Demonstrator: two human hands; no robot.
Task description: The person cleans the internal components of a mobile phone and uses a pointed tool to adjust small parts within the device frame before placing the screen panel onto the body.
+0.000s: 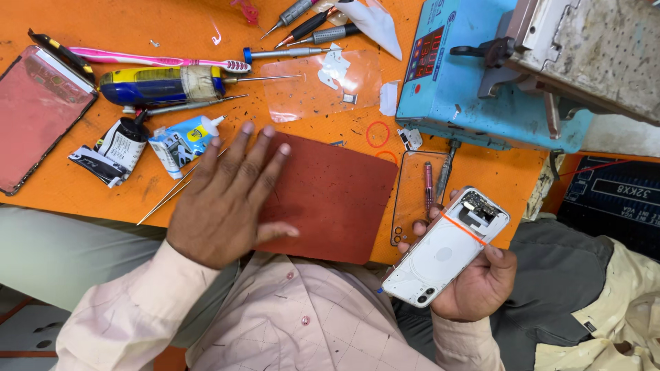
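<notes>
Orange bench [206,27], left hand [227,199] spread on one red mat [330,199], right hand [474,282] gripping one opened phone [443,251]

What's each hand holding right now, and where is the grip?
Right hand cradles the opened white phone by its long edges. Left hand holds nothing, flat on the red mat.

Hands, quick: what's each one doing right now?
Left hand: open, fingers spread flat on the red-brown mat, holding nothing.
Right hand: closed around the white phone, back cover off.
</notes>
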